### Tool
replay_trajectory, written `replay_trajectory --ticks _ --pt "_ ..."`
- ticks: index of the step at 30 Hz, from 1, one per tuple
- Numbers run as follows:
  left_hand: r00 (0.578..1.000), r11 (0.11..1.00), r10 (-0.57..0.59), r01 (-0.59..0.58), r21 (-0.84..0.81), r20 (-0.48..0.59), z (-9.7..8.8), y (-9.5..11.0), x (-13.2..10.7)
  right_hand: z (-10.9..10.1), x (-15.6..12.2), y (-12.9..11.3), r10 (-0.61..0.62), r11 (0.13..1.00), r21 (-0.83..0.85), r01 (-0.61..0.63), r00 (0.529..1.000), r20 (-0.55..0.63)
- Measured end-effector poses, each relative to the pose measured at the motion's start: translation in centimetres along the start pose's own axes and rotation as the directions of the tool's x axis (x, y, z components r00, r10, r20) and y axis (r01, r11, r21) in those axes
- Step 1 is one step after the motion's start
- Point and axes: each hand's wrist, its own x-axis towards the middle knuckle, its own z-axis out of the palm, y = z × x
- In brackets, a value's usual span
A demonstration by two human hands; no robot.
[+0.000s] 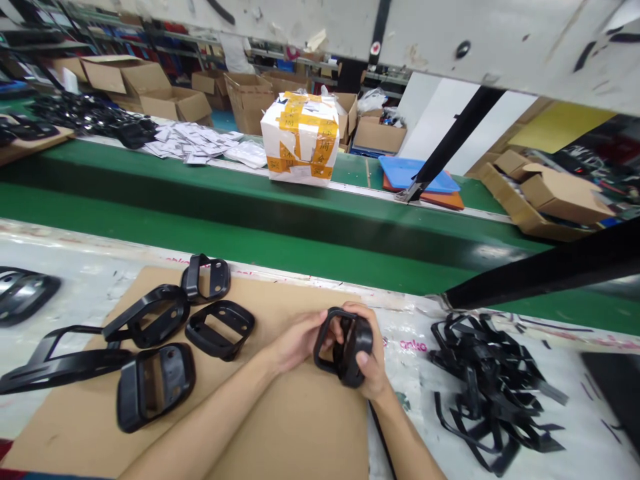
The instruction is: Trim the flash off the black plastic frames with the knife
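Over the cardboard sheet (320,427), a black plastic frame (357,347) with rounded corners and an open middle is held up between both hands. My right hand (376,363) wraps its right side, the thumb pressed on the near face and the fingers over the top. From the left, my left hand (300,340) grips the rim, with fingertips reaching into the opening; they are partly hidden there. Several similar black frames lie to the left, among them one close by (220,330) and another lower down (156,387).
A tangled heap of black strips (493,387) lies on the right of the bench. Beyond the bench runs a green conveyor belt (240,250). A taped white box (303,140), blue tray (420,175) and white slips (193,141) sit behind it. A black post (540,267) slants in from the right.
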Motion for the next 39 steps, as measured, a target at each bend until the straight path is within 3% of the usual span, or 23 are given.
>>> replay_trajectory --ticks 3,8,14,18,21,24,28,30,34,39 --pt "0.999 0.995 -0.033 0.030 -0.091 -0.027 -0.1 0.6 -0.1 -0.2 -0.4 -0.1 0.016 1.000 0.022 -0.019 0.988 0.153" --pt "0.983 0.962 -0.182 0.180 -0.207 0.012 0.0 1.2 -0.3 -0.3 -0.5 -0.2 0.068 0.997 0.021 -0.075 0.971 0.231" --pt "0.985 0.947 -0.146 0.111 -0.301 -0.095 0.9 1.6 -0.9 0.0 -0.1 -0.2 0.003 0.999 0.034 -0.012 0.970 0.244" --pt "0.981 0.960 -0.112 0.066 -0.273 -0.157 1.5 2.0 -1.1 0.1 -0.1 0.1 -0.017 1.000 0.023 0.011 0.970 0.242" --pt "0.986 0.978 -0.071 0.039 -0.205 -0.149 1.7 1.9 -0.9 0.4 -0.3 0.5 0.055 0.998 0.005 -0.057 0.978 0.200" --pt "0.987 0.998 0.045 -0.051 -0.039 -0.154 1.6 1.5 -0.7 0.7 -0.2 0.6 0.146 0.989 0.002 -0.148 0.978 0.149" --pt "0.982 0.974 0.146 -0.121 0.191 -0.123 1.2 1.0 -0.8 0.2 0.4 -0.3 0.119 0.993 -0.009 -0.118 0.988 0.094" --pt "0.990 0.980 0.114 -0.099 0.171 -0.082 1.3 1.0 -0.9 -0.3 0.6 -1.0 0.080 0.996 -0.034 -0.078 0.994 0.073" --pt "0.999 1.000 -0.015 0.016 -0.024 0.045 1.9 1.5 -0.9 -0.5 0.8 -2.3 0.006 0.996 -0.087 0.001 0.997 0.081" --pt "0.998 0.999 0.037 -0.038 0.011 0.047 2.1 1.7 -0.9 0.0 0.4 -2.8 -0.070 0.984 -0.155 0.089 0.990 0.123"
